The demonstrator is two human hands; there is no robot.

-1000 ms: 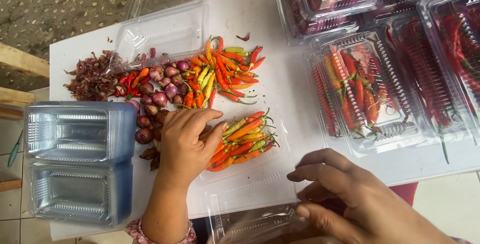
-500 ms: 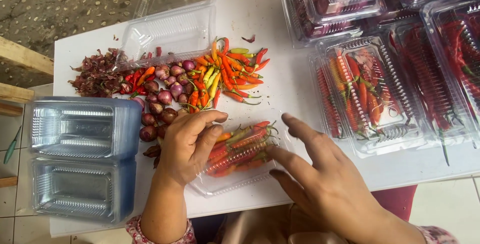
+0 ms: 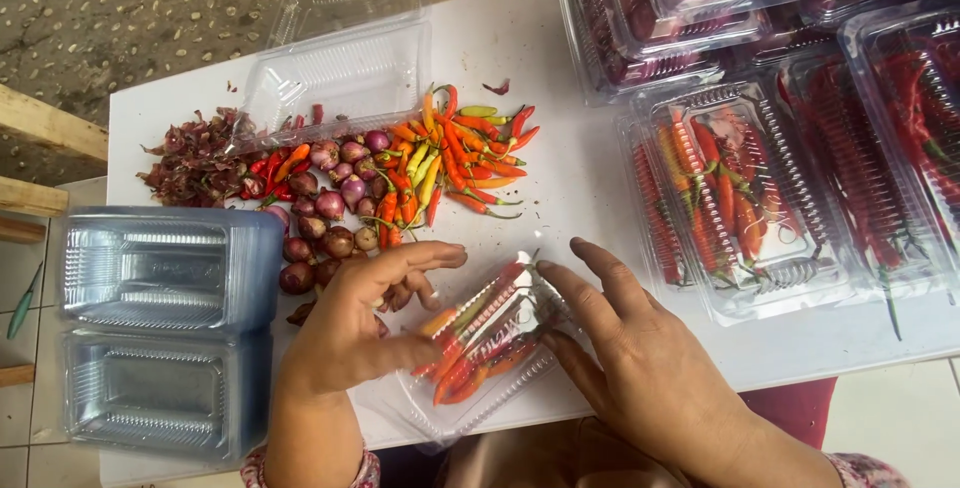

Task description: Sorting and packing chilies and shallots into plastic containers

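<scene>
A clear plastic clamshell box filled with red, orange and green chillies lies near the table's front edge, its lid down over them. My left hand rests on its left side, thumb along the near edge and fingers spread over the top. My right hand presses flat on its right side, fingertips on the lid. Just beyond lie a loose pile of chillies and a heap of small red shallots.
Two stacks of empty clear boxes stand at the left. An open empty box lies at the back. Several filled chilli boxes and shallot boxes crowd the right. Dry shallot skins lie left of the pile. White table.
My right hand came up from the near edge and folded the lid over the chillies. My left hand shifted from lying on the chillies to holding the box's left side.
</scene>
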